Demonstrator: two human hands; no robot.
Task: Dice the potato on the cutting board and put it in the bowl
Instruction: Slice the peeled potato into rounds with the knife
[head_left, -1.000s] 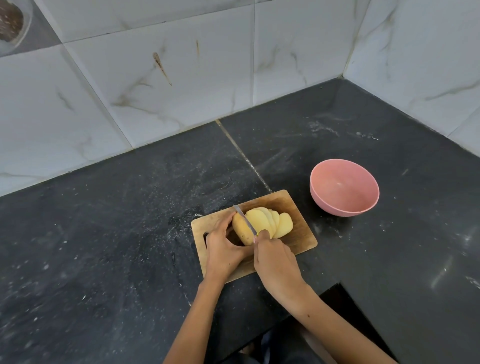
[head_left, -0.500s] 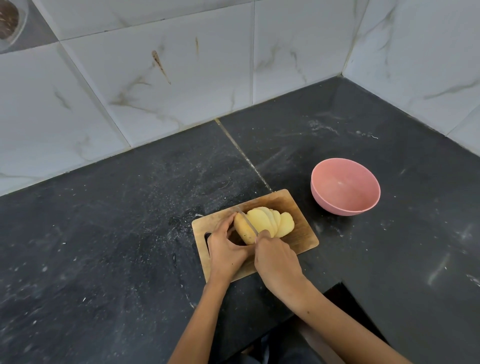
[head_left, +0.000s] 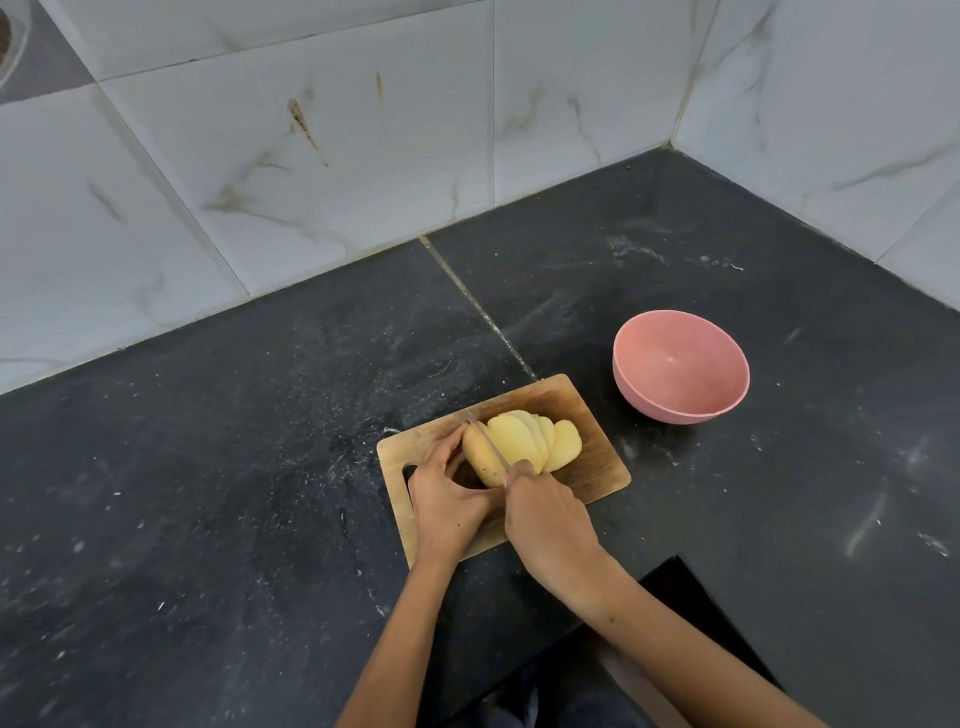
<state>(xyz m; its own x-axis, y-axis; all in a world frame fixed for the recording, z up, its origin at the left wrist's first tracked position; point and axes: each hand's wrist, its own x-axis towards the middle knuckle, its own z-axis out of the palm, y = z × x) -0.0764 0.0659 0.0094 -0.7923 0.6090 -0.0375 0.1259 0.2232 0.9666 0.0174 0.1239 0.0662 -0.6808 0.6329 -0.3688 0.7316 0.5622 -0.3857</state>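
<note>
A yellow potato (head_left: 524, 447) lies on the small wooden cutting board (head_left: 587, 415), with several slices fanned out toward its right and an uncut end at its left. My left hand (head_left: 449, 493) grips that uncut end. My right hand (head_left: 548, 525) holds a knife (head_left: 488, 441) whose thin blade lies across the potato, between the uncut end and the slices. The knife's handle is hidden in my fist. An empty pink bowl (head_left: 680, 366) stands on the counter to the right of the board.
The board sits on a dark stone counter (head_left: 260, 493) dusted with white specks. White marble-look tiled walls (head_left: 311, 156) close the back and right side. The counter's front edge has a notch (head_left: 675, 582) just behind my right wrist.
The blade has sunk a little lower into the potato. Both hands stay where they were.
</note>
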